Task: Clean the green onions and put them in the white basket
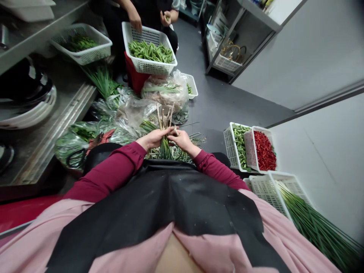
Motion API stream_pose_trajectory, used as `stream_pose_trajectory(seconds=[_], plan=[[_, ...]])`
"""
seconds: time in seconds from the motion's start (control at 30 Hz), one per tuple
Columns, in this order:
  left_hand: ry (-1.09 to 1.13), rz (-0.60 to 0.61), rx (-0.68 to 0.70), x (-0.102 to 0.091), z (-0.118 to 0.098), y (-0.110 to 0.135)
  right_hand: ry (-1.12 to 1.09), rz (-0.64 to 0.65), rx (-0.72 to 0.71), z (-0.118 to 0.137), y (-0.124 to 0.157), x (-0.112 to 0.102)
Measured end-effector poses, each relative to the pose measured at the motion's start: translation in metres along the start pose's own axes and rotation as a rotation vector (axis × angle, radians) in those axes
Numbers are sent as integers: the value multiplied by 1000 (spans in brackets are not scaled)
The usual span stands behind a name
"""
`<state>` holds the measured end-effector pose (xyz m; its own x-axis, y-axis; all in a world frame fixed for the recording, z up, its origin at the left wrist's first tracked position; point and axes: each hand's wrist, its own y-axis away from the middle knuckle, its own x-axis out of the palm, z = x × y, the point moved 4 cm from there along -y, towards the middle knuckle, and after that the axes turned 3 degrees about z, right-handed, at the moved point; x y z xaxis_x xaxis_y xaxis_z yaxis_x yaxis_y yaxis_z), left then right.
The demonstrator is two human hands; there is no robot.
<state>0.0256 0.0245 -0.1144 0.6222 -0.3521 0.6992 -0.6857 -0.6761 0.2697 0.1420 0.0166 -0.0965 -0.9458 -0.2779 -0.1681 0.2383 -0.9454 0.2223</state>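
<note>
My left hand (153, 138) is wrapped round a bunch of green stalks with pale ends (164, 125), held upright over my black apron (159, 201). Beside it, my right hand (182, 140) pinches at the same bunch from the right, fingers closed on the stalks. The pale stalk ends stick up above both hands. Loose green stems lie below and around my hands.
Another person at the top holds a white basket of green pods (149, 51). Clear plastic bags of greens (136, 110) lie on the floor. Baskets of red chillies (263, 149), green chillies (239, 142) and long green stalks (307, 216) stand right. A steel shelf (42, 125) is left.
</note>
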Motion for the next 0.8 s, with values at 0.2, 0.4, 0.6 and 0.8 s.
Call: stream_pose_trajectory(seconds=[0.2, 0.4, 0.6, 0.8], plan=[[-242, -156, 148, -2, -15, 6, -77, -178, 59, 0, 4, -22], [-721, -241, 227, 1, -12, 5, 42, -219, -57, 2, 5, -36], [-783, -215, 257, -6, -10, 2, -68, -170, 29, 8, 11, -46], [-888, -292, 147, -15, -20, 10, -465, -438, 88, 28, 8, -102]])
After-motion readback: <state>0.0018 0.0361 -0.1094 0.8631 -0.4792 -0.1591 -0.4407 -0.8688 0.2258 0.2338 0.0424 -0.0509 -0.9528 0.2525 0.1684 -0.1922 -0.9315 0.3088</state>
